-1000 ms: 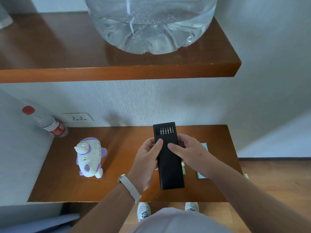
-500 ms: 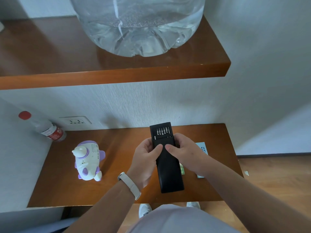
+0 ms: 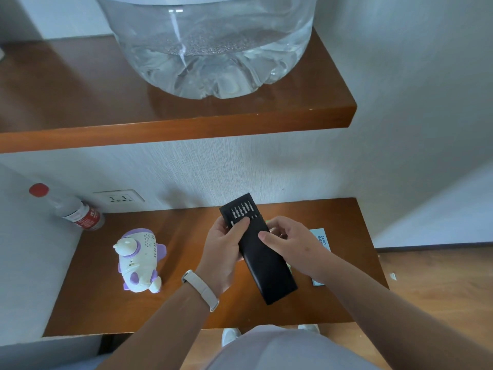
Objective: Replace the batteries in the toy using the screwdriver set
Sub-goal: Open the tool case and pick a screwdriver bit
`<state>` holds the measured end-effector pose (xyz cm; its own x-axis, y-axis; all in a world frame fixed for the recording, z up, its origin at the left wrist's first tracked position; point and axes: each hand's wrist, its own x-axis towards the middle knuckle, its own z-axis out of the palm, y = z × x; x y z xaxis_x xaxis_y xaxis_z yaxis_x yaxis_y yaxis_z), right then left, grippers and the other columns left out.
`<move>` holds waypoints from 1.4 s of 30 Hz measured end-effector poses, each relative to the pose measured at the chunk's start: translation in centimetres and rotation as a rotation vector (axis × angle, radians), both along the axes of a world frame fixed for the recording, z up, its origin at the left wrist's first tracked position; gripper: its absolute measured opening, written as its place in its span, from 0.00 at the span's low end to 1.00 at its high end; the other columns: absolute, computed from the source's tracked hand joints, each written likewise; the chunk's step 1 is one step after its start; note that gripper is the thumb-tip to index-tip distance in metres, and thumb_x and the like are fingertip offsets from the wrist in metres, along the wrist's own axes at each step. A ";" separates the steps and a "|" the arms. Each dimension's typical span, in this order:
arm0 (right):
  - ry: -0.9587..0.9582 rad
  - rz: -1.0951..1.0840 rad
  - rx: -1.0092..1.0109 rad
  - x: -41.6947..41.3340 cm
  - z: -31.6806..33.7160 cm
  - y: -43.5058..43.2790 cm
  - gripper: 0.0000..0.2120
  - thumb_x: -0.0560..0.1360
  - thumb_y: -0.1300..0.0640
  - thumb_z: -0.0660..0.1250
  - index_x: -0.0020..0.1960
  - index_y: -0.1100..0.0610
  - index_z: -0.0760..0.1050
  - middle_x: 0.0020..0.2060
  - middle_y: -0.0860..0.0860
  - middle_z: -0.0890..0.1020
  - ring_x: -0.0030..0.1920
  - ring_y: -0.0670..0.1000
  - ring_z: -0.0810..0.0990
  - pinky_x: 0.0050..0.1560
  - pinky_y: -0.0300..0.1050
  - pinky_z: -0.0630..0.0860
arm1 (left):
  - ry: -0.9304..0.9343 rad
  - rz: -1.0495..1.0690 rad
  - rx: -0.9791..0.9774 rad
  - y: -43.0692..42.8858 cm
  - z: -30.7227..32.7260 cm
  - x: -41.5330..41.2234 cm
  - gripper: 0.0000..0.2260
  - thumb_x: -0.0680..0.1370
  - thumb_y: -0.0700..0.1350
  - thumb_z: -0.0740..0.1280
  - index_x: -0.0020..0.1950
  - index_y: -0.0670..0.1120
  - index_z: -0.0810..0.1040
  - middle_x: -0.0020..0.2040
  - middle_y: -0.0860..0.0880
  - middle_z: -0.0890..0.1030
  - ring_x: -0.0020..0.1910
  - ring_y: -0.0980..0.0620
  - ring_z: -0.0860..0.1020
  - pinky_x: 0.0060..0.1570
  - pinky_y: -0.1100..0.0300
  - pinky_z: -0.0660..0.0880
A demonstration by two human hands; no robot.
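Note:
A long black screwdriver set case (image 3: 269, 271) is held above the lower wooden shelf (image 3: 106, 311). Its inner tray sticks out at the far end and shows a row of silver bits (image 3: 241, 210). My left hand (image 3: 224, 252) grips the case from the left, thumb lying across the tray. My right hand (image 3: 290, 244) holds the right edge, thumb on the black sleeve. The white and purple toy (image 3: 138, 260) stands on the shelf to the left, apart from both hands.
A small bottle with a red cap (image 3: 72, 209) leans in the back left corner by a wall socket (image 3: 118, 197). A light blue card (image 3: 321, 240) lies under my right hand. A big water jug (image 3: 208, 44) sits on the upper shelf (image 3: 80, 124).
The case has tilted so its far end points left. The tray with bits shows slightly more. Both hands keep their hold.

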<state>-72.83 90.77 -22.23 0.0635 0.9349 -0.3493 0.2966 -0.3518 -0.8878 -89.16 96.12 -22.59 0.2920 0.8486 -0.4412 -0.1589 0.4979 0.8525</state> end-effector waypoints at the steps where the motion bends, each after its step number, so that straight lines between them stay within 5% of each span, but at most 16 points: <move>1: -0.012 -0.027 -0.021 0.1 -0.3 -0.3 0.18 0.71 0.32 0.63 0.48 0.45 0.75 0.41 0.42 0.83 0.45 0.47 0.83 0.50 0.49 0.83 | -0.005 0.032 -0.001 0.3 0.1 -0.1 0.10 0.81 0.44 0.68 0.62 0.48 0.79 0.54 0.47 0.87 0.52 0.47 0.86 0.44 0.55 0.82; 6: 0.007 -0.024 -0.158 0.7 -2.1 -2.0 0.27 0.66 0.30 0.64 0.46 0.54 0.76 0.41 0.45 0.83 0.47 0.51 0.84 0.48 0.46 0.84 | -0.036 0.140 0.016 1.4 0.3 -0.8 0.08 0.83 0.43 0.65 0.62 0.51 0.78 0.54 0.50 0.87 0.55 0.48 0.84 0.46 0.52 0.82; 13: 0.141 -0.021 -0.106 0.0 -2.7 -2.2 0.20 0.67 0.36 0.69 0.48 0.51 0.78 0.42 0.44 0.85 0.47 0.50 0.86 0.49 0.52 0.84 | -0.063 0.138 0.031 1.7 0.3 -1.0 0.11 0.84 0.42 0.64 0.65 0.50 0.77 0.54 0.51 0.86 0.56 0.49 0.83 0.44 0.53 0.82; 19: 0.164 -0.051 0.006 -0.1 -2.5 -2.4 0.10 0.69 0.34 0.67 0.43 0.39 0.76 0.42 0.44 0.84 0.48 0.47 0.84 0.48 0.48 0.85 | -0.067 0.138 0.045 2.5 0.3 -0.2 0.09 0.84 0.42 0.64 0.63 0.50 0.78 0.56 0.50 0.86 0.53 0.51 0.85 0.43 0.55 0.82; 27: 0.177 -0.032 -0.032 0.7 -2.2 -3.0 0.17 0.72 0.40 0.68 0.51 0.52 0.76 0.42 0.44 0.84 0.50 0.48 0.84 0.49 0.51 0.84 | -0.068 0.164 0.017 2.7 0.1 0.3 0.09 0.84 0.43 0.65 0.63 0.49 0.78 0.56 0.48 0.86 0.57 0.47 0.84 0.46 0.53 0.83; 42: 0.271 -0.008 -0.115 0.8 -1.7 -2.4 0.15 0.72 0.44 0.69 0.53 0.52 0.77 0.43 0.44 0.84 0.51 0.46 0.84 0.48 0.45 0.83 | -0.070 0.150 0.045 2.7 0.2 0.1 0.10 0.83 0.44 0.66 0.64 0.48 0.77 0.56 0.48 0.85 0.57 0.46 0.84 0.47 0.52 0.83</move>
